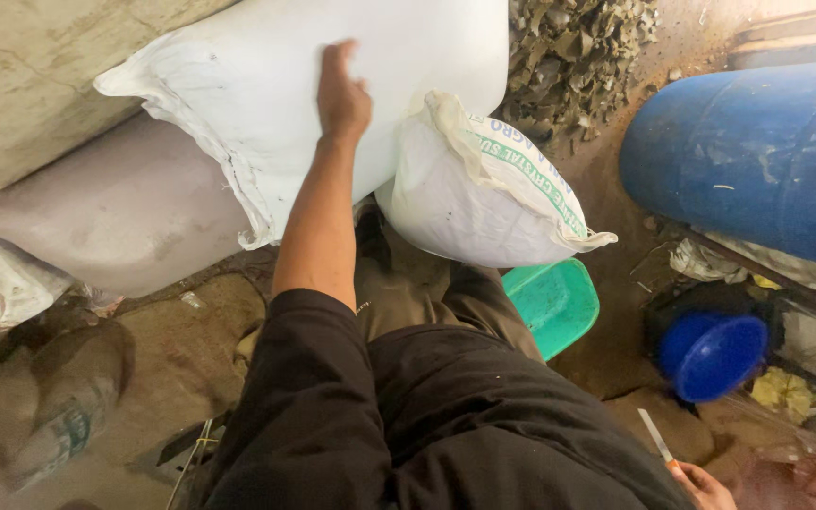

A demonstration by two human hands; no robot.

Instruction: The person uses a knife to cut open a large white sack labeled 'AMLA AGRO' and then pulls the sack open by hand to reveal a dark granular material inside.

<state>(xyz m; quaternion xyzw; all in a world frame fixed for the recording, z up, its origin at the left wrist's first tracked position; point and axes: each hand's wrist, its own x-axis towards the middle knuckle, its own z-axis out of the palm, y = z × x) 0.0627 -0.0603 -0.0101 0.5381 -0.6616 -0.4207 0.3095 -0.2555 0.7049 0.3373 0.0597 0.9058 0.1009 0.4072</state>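
Fingertips of left hand hidden behind white sack; right hand cropped.

Left hand presses large white sack.

I read this as a rough storeroom or farm shed: dirt floor, stacked white woven sacks at twelve o'clock, a blue plastic drum at two, dry leaf litter at one.
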